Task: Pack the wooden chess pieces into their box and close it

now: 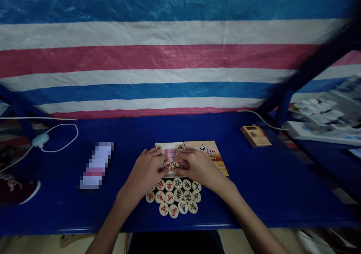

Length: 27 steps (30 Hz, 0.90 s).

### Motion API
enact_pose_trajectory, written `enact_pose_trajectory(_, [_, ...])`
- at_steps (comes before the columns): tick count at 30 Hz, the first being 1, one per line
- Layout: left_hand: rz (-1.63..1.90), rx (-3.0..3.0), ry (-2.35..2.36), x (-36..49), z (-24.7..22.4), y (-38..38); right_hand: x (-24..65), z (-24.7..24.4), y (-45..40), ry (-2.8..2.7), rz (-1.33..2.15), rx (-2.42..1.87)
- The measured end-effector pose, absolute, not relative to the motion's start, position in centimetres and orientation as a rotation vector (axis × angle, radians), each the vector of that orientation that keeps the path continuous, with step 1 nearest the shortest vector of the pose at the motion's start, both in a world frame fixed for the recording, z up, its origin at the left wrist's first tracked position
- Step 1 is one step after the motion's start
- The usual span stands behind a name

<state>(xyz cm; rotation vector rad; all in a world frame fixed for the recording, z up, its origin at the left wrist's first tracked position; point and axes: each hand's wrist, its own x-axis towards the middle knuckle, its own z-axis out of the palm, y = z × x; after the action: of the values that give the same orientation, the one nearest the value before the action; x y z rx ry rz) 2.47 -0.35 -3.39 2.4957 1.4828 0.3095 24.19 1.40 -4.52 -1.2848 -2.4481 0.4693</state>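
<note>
My left hand [149, 168] and my right hand [199, 166] meet over a shallow white box [169, 144]. Between their curved fingers sit two round wooden Chinese chess pieces, a red-marked piece [167, 165] by the left hand and a black-marked piece [175, 165] by the right. Fingers hide whether more pieces are gripped with them. Inside the box show a paper with red lines [170, 154] and a chess piece [180, 147] in a far corner. Just in front of the box, several loose chess pieces [178, 195] lie in rough rows, red marks mostly left, black right.
A printed box lid [207, 148] lies right of the box. Farther right are a small yellow-brown pack [255, 136] and a white power strip [310, 133]. At left are a phone [97, 165], a white cable [77, 131] and a dark red shoe [17, 190]. Striped sheeting [169, 58] hangs behind.
</note>
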Motion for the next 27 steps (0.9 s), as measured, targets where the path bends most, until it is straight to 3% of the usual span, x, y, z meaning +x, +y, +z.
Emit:
enact_pose_trajectory(4, [0.407,2.491,1.489,2.4,-3.2,-0.6,24.2,-4.2,1.0,-2.413,0.446,-1.276])
enact_pose_trajectory(15, [1.131,2.138,1.287,1.5,-4.8,-4.7,23.9,-5.2,-3.9,-2.004,0.426,-0.991])
enact_pose_trajectory(27, [1.263,2.154,1.508,-1.9,-6.9,-10.7,27.9,-7.3,-9.6,-1.906,0.389,-1.168])
